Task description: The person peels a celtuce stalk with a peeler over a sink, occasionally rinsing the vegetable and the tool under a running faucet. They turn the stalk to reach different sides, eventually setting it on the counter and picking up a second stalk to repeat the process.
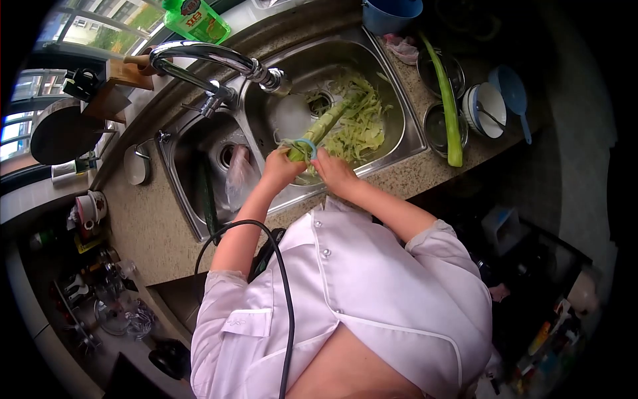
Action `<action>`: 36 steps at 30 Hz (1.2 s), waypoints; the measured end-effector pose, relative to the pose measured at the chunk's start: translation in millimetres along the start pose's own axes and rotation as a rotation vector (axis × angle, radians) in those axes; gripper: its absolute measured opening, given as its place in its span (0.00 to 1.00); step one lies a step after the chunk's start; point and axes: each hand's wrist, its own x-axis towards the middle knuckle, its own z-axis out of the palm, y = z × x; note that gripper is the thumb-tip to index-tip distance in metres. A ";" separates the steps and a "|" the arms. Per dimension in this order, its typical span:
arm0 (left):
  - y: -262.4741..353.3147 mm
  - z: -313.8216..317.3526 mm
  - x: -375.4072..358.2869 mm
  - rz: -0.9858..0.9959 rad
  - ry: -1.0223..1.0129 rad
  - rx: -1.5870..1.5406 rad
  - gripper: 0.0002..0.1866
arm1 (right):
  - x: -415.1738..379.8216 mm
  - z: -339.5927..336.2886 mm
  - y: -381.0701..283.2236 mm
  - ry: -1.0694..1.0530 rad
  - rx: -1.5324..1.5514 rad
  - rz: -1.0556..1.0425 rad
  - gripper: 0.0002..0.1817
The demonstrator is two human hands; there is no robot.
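Over the near edge of the right sink basin [399, 123], my left hand [282, 167] is closed round the lower end of a green stalk [325, 125]. The stalk points away toward the drain. My right hand [333, 171] is closed on a peeler with a light blue looped frame [307, 142], which lies across the stalk near my left hand. The peeler's handle is mostly hidden by my fingers. Pale green peelings [362, 136] cover the right part of the basin.
A chrome faucet [199, 50] arches over the sink. The left basin holds a long green vegetable [207, 193] and a clear plastic bag [239, 179]. On the right counter are another stalk [448, 106], bowls [485, 110] and a blue strainer [508, 90]. A black cable [286, 279] hangs before me.
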 end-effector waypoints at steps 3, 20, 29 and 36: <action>-3.5 3.4 -1.6 -0.073 -0.054 -0.137 0.14 | 21.4 -1.4 27.0 0.017 -0.166 0.037 0.15; 12.5 -6.9 -5.2 -0.079 -0.055 -0.063 0.14 | 6.8 4.5 19.5 0.057 0.085 0.056 0.15; 1.4 -3.3 -4.3 -0.100 -0.114 -0.187 0.14 | 45.0 -34.5 104.7 0.116 -0.142 0.405 0.17; -1.5 -8.3 -6.7 -0.089 -0.127 -0.223 0.15 | 15.0 7.8 29.5 -0.017 0.035 0.135 0.17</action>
